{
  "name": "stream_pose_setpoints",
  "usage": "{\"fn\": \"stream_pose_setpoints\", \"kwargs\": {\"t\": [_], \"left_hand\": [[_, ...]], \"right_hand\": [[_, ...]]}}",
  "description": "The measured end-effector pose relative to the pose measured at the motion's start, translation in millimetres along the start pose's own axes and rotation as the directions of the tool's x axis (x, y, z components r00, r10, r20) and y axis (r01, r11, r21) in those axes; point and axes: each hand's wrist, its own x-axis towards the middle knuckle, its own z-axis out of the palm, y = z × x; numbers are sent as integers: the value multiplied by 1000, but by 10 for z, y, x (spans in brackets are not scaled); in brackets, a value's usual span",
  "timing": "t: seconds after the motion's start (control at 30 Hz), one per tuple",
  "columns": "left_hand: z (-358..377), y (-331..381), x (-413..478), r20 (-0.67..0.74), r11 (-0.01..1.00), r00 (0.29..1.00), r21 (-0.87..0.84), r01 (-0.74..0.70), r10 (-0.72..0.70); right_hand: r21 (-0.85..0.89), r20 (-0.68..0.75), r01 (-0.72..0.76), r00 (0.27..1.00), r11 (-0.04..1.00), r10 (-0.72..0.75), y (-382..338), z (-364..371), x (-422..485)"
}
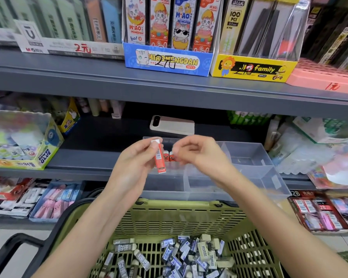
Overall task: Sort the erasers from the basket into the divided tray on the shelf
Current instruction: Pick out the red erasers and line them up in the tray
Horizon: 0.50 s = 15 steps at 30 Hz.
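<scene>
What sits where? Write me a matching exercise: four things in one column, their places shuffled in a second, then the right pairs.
Things
1. red eraser
2. phone
3. grey and blue erasers
4. Power Glue box

Places
a. in the green basket
b. on the shelf, behind the divided tray
c. pinched in the left hand
d. on the same shelf, far left of the tray

Pairs: 1-c, 2-b, 3-a, 4-d

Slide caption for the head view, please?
Left hand pinches a red eraser over the divided tray, right hand close beside.
</scene>
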Motion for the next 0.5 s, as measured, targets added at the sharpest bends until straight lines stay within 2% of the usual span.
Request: {"fn": "stream_pose_setpoints", "kwargs": {"t": [0.07, 0.17, 0.3, 0.37, 0.43, 0.5], "left_hand": [[22, 0, 1, 22, 998, 999, 59, -30, 29], [63, 2, -1, 35, 994, 998, 101, -50, 47], [86, 5, -25, 64, 987, 995, 137, -86, 77], [85, 1, -54, 86, 970, 992, 217, -111, 95], [30, -11, -83, 52, 888, 982, 421, -186, 181], [-78, -28, -115, 42, 659, 941, 703, -268, 337]], "right_hand": [[15, 55, 33, 998, 999, -34, -20, 102, -94], [30, 30, 81, 996, 996, -82, -30, 150, -133], [34, 43, 57, 997, 998, -59, 1, 141, -195], [54, 6, 36, 999, 998, -37, 13, 83, -181], [85, -100, -38, 994, 996, 46, 35, -73, -82], [105, -207, -154, 963, 983, 173, 77, -283, 68]]}}
